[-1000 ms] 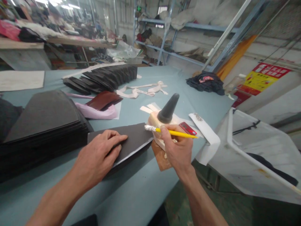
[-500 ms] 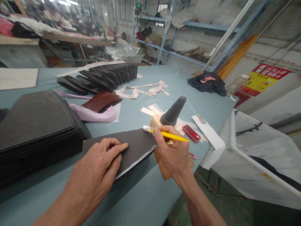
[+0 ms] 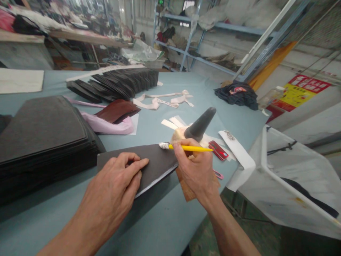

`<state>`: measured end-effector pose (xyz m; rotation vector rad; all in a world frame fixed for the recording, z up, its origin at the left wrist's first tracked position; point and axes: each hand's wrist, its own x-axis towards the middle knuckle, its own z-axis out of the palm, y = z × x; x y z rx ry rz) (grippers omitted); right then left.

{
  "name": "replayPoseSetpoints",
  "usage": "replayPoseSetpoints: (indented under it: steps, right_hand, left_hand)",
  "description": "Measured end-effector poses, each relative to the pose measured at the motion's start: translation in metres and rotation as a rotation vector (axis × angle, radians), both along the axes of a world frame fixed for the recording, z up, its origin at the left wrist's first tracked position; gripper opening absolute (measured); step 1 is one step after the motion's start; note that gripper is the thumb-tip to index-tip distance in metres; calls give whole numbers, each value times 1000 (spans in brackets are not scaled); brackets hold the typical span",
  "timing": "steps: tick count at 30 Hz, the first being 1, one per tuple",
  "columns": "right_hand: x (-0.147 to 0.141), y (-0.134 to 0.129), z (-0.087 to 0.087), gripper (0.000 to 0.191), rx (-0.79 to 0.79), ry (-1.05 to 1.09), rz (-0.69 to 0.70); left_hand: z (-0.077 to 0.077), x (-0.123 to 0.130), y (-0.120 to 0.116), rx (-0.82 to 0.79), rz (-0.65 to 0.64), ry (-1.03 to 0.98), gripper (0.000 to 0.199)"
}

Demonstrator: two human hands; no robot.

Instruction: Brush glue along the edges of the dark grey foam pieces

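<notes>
My left hand (image 3: 117, 183) lies on a dark grey sheet piece (image 3: 157, 163), fingers together with the index fingertip pressing its surface. A pale strip runs along the sheet's near edge. Pinched in my right hand (image 3: 197, 170) is a yellow-handled brush (image 3: 191, 148), held nearly level. Its white-coated tip meets the sheet's far edge, left of my right fingers. Beyond that hand a dark grey cone (image 3: 201, 124) tilts up from a cream-coloured block (image 3: 178, 134). My right hand partly covers the sheet's right end and a brown piece (image 3: 186, 186).
A thick stack of dark sheets (image 3: 45, 131) stands at left. Behind lie fanned dark pieces (image 3: 117, 83), brown leather-like pieces (image 3: 117, 111), pink cloth (image 3: 106, 124) and white tape (image 3: 167, 101). A red box-like item (image 3: 218, 150) sits at right, near a white bin (image 3: 301, 177) beyond the table edge.
The brush tip has moved slightly left along the sheet's far edge, and its handle is now more level. My left hand stays on the sheet. The whole view has shifted a little.
</notes>
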<state>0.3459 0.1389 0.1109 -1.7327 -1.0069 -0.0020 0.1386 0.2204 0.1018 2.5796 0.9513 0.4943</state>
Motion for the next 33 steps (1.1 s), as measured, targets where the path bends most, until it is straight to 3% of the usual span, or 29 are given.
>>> replayPoseSetpoints:
  steps: [5, 12, 18, 26, 31, 33]
  right_hand:
    - [4, 1, 0, 25, 25, -17, -90]
    - [-2, 7, 7, 26, -12, 70, 30]
    - [11, 7, 15, 30, -76, -83, -71]
    - [-9, 13, 14, 30, -94, 30, 124]
    - [0, 10, 16, 30, -45, 38, -35]
    - [-2, 9, 14, 30, -81, 10, -35]
  left_hand:
    - [-2, 1, 0, -7, 3, -8, 51]
    - [-6, 3, -3, 48, 4, -15, 51]
    - [-6, 2, -4, 48, 0, -8, 50]
    - [-8, 3, -4, 82, -1, 4, 51]
    - [-10, 3, -6, 111, -2, -10, 50]
    - [-10, 3, -6, 113, -1, 0, 49]
